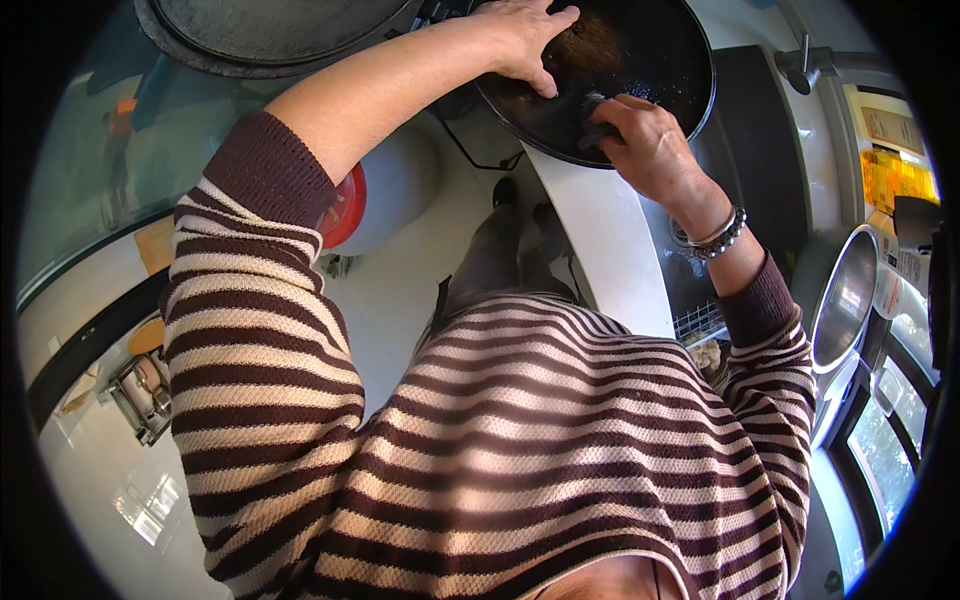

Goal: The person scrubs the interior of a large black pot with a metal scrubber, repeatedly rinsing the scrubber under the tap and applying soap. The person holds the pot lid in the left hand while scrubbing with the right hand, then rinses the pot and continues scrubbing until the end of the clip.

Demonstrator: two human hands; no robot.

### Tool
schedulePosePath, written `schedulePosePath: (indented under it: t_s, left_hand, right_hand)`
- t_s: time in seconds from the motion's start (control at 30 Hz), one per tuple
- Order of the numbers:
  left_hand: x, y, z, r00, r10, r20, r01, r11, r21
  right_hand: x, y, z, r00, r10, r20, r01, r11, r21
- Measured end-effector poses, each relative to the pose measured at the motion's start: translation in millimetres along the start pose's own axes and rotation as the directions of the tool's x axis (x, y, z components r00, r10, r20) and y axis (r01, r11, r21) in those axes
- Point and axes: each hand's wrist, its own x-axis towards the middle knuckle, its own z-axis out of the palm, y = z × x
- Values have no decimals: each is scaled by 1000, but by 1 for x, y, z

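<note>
A large round black pan [660, 52] lies at the top of the view, wet on its inner face and with a brown patch near its middle. My left hand [521, 41] rests on the pan's left part with its fingers spread. In my right hand [646, 139], which wears a bead bracelet at the wrist, a dark scouring pad [594, 124] is pinched against the pan's lower inner side. Part of the pad is hidden by my fingers. The pan's far edge is cut off by the frame.
Right of the pan is a dark sink [757, 135] with a tap [804, 71]. A metal bowl [847, 300] and a yellow bottle [892, 176] stand along the right side. A big round lid or pan [277, 30] is at upper left, with a red round object [349, 210] below it.
</note>
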Motion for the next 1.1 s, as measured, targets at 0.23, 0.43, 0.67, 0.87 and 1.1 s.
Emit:
schedulePosePath:
  t_s: [0.23,0.43,0.67,0.87,1.1]
  left_hand:
    - [3,-5,-15,999,38,34,-39,999,23]
    - [2,-7,-15,999,25,46,-25,1000,-8]
    - [-5,2,-14,1000,2,24,-2,1000,4]
    - [-4,6,-9,1000,21,-15,-20,999,38]
    - [0,-4,1,1000,16,-6,-16,999,39]
  right_hand:
    - [36,-39,40,980,-49,-192,66,994,83]
    - [11,-24,19,984,-179,24,180,983,-36]
    - [-13,-5,-10,979,-109,173,149,961,-234]
    - [17,-19,33,979,-178,-99,186,979,78]
    - [16,-31,30,996,-93,6,93,996,-4]
